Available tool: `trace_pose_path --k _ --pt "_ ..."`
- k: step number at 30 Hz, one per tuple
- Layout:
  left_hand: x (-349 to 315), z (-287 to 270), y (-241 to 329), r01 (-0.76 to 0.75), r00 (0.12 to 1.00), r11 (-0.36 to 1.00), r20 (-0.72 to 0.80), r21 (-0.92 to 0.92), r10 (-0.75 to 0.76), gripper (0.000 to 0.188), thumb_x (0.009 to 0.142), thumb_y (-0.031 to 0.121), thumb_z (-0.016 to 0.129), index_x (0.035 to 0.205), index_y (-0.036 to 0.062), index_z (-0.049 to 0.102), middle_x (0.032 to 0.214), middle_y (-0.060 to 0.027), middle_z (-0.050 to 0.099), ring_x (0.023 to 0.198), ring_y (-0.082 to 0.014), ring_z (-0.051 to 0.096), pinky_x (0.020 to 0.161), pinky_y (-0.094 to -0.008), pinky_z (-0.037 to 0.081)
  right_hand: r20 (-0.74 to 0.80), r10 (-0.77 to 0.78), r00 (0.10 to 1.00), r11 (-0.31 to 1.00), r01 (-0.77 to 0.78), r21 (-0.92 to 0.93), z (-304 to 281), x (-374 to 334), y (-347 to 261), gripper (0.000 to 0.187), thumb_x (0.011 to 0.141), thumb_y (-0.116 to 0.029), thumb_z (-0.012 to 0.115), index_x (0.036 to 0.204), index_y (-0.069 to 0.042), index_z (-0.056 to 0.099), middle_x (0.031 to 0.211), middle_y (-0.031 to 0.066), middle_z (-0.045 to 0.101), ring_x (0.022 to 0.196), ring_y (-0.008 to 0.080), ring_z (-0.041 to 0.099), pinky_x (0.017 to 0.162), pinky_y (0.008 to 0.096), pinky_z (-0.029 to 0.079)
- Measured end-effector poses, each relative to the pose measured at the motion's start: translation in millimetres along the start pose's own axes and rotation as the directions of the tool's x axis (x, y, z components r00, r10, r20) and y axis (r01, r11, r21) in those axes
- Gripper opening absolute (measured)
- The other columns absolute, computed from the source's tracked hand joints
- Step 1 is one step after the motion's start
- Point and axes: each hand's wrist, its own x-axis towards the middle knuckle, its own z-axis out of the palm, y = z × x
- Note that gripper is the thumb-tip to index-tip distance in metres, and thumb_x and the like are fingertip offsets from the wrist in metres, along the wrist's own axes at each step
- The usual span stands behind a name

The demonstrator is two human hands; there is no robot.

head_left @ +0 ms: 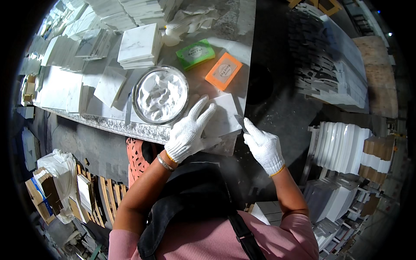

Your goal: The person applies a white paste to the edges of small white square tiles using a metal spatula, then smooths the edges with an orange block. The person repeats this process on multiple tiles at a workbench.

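My left hand (189, 132), in a white knit glove, lies with fingers stretched and thumb apart at the left and near edges of a square white marble tile (225, 113). The tile lies flat near the bench's right corner. Pinched in my gloved right hand (265, 148) is a thin grey flat tool (241, 123), its end against the tile's right edge; its exact kind is unclear. Just left of the tile stands a round glass bowl (135, 100) of white paste or powder (160, 96). Beyond the tile lie an orange hand pad (223, 71) and a green one (195, 54).
Stacked marble tiles (138, 45) and a crumpled white glove (186, 24) occupy the bench's far side. A thin flat strip (128, 108) lies left of the bowl. Dark floor borders the bench (108, 120) at right, with stacked slabs (342, 82) beyond. Wooden pallets (113, 193) stand lower left.
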Motion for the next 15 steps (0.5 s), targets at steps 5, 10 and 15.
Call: trace_pose_path --k 5,10,15 --pt "0 -1 1 0.014 1.000 0.999 0.010 -0.030 -0.014 0.094 0.070 0.042 0.089 0.149 0.0099 0.051 0.158 -0.0220 0.041 0.144 -0.0432 0.044 0.110 -0.0486 0.048 -0.070 -0.063 0.996 0.998 0.061 -0.020 7 4 -1 0.049 0.091 -0.016 0.074 0.138 -0.006 0.064 0.095 0.0161 0.075 0.075 0.0313 0.073 0.065 0.0396 0.059" --pt "0 -2 2 0.009 1.000 1.000 0.001 -0.029 -0.009 0.093 0.070 0.041 0.089 0.148 0.0092 0.052 0.158 -0.0223 0.041 0.145 -0.0431 0.042 0.112 -0.0487 0.046 -0.056 -0.035 0.998 0.999 0.034 -0.012 10 6 -4 0.048 0.092 -0.016 0.073 0.138 -0.006 0.063 0.091 0.0158 0.075 0.073 0.0322 0.072 0.064 0.0403 0.058" --pt "-1 1 0 -0.018 0.999 1.000 -0.036 -0.019 0.017 0.093 0.070 0.042 0.089 0.148 0.0090 0.052 0.157 -0.0225 0.042 0.145 -0.0433 0.042 0.112 -0.0488 0.046 -0.055 -0.033 0.998 0.997 0.029 -0.075 8 13 -14 0.049 0.087 -0.010 0.077 0.135 -0.006 0.067 0.089 0.0203 0.073 0.075 0.0332 0.072 0.067 0.0384 0.059"
